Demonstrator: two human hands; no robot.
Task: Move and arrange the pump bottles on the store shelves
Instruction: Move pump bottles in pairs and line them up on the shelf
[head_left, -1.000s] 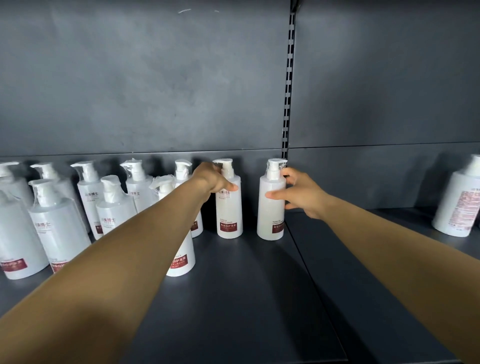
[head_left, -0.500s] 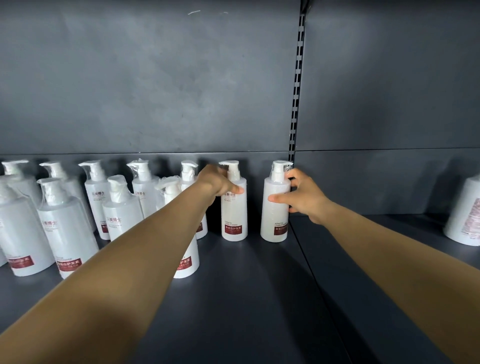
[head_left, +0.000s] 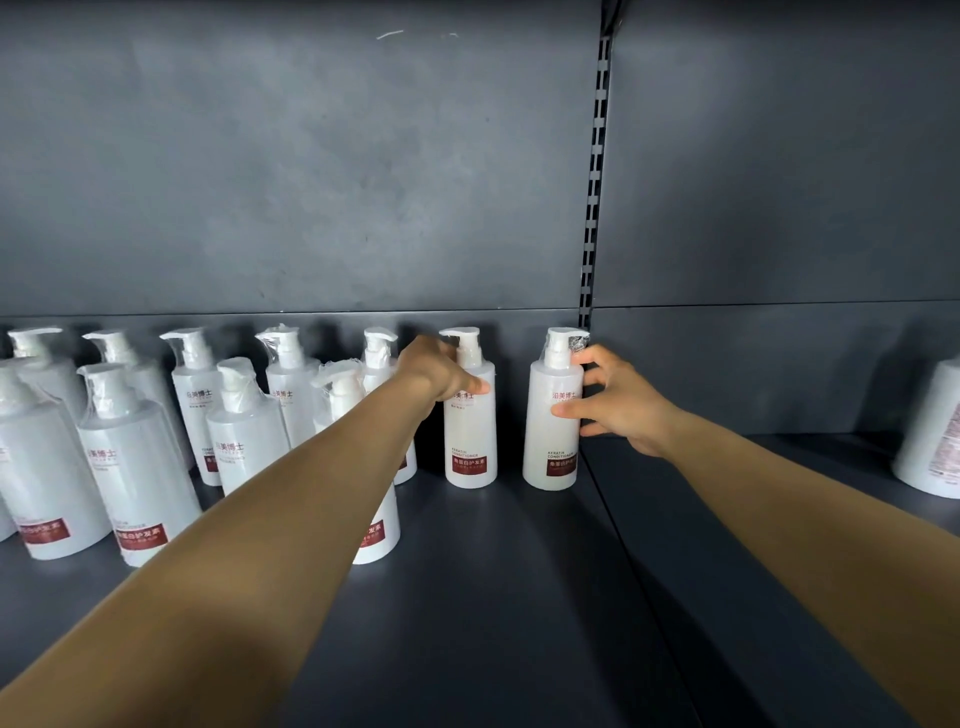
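White pump bottles with red labels stand on a dark grey shelf (head_left: 488, 597). My left hand (head_left: 436, 371) wraps the shoulder of one upright bottle (head_left: 470, 447) in the back row. My right hand (head_left: 618, 402) grips the rightmost bottle (head_left: 550, 436) from its right side, thumb on the front, fingers behind. This bottle stands upright at the shelf's right end, a hand's width from the other. Several more bottles (head_left: 135, 467) crowd the left in two loose rows. My left forearm hides part of a front bottle (head_left: 379, 530).
A slotted upright (head_left: 595, 182) divides the back panel just behind the right bottle. Past the seam, the adjoining shelf (head_left: 779, 519) carries a larger white bottle (head_left: 930, 441) at the far right edge. Bare shelf surface lies in front of both held bottles.
The view has drifted slightly right to left, so the bottles sit further right in frame. Both hands stay on the same two bottles, and my right fingers have spread a little more around theirs.
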